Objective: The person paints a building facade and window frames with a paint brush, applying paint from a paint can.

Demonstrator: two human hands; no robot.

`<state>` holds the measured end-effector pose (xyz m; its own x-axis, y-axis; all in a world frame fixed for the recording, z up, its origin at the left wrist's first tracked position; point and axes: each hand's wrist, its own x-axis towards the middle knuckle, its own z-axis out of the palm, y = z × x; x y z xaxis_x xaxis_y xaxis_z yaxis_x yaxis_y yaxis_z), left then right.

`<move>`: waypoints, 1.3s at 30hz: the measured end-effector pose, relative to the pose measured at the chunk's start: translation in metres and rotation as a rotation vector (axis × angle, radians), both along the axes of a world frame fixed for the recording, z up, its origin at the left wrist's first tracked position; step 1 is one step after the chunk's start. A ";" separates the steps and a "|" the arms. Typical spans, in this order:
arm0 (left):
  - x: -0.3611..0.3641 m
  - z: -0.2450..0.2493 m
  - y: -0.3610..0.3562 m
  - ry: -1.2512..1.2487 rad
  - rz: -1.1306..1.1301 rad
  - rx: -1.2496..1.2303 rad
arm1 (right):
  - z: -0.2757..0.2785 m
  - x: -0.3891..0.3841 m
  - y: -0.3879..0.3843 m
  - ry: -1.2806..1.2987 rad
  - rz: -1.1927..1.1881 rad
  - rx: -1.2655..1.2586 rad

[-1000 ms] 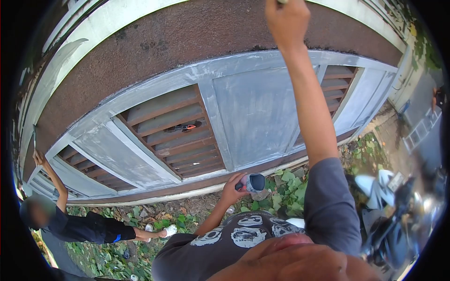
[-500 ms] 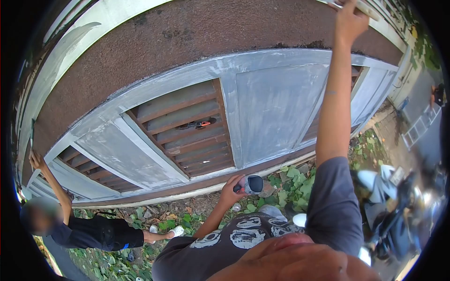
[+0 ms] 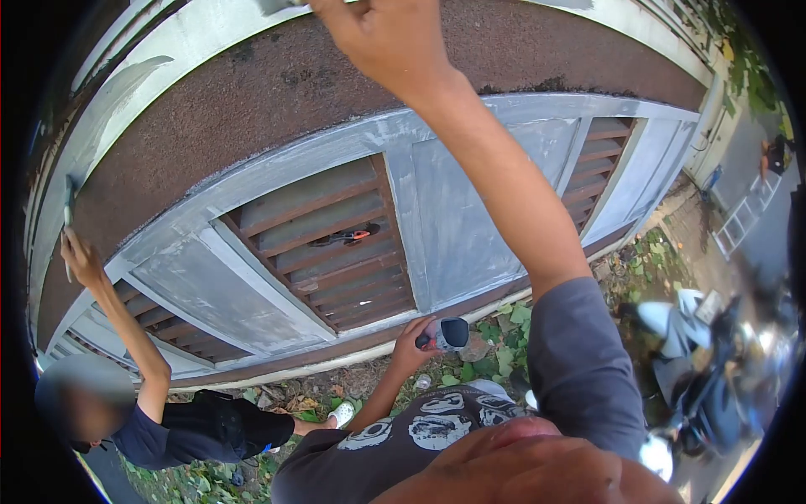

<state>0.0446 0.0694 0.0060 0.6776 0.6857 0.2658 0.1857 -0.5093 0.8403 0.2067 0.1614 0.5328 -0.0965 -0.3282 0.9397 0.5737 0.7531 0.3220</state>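
My right hand (image 3: 390,42) is raised at the top of the view, closed around a paintbrush (image 3: 275,5). Most of the brush is cut off by the frame edge; a grey end shows against the pale ledge (image 3: 201,29) above the brown wall band. Low in front of my body, my left hand (image 3: 411,343) grips a small cup (image 3: 453,333) with dark grey paint inside. Below the brown band is a wall of grey-painted panels (image 3: 470,223), streaky in places, with brown louvre slats (image 3: 336,252) between them.
At left, another person (image 3: 185,428) reaches up with a brush (image 3: 68,202) to the ledge. A red-and-black tool (image 3: 351,236) lies among the slats. Leafy plants (image 3: 504,344) grow along the wall's foot. Motorbikes (image 3: 714,370), a ladder (image 3: 747,217) and someone else are at right.
My right hand has swept left along the ledge with the paintbrush. My left hand and the cup stay nearly still. The other person's brush hand has shifted slightly, and their body leans nearer.
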 end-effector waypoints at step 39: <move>0.093 0.005 -0.046 0.112 -0.490 0.155 | -0.071 0.168 -0.119 0.490 -0.404 -0.119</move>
<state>0.1379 0.0231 0.0110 0.9391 0.2395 0.2464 -0.0212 -0.6754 0.7372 0.3751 0.0424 0.4617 0.2587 -0.2466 0.9339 0.8787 0.4616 -0.1216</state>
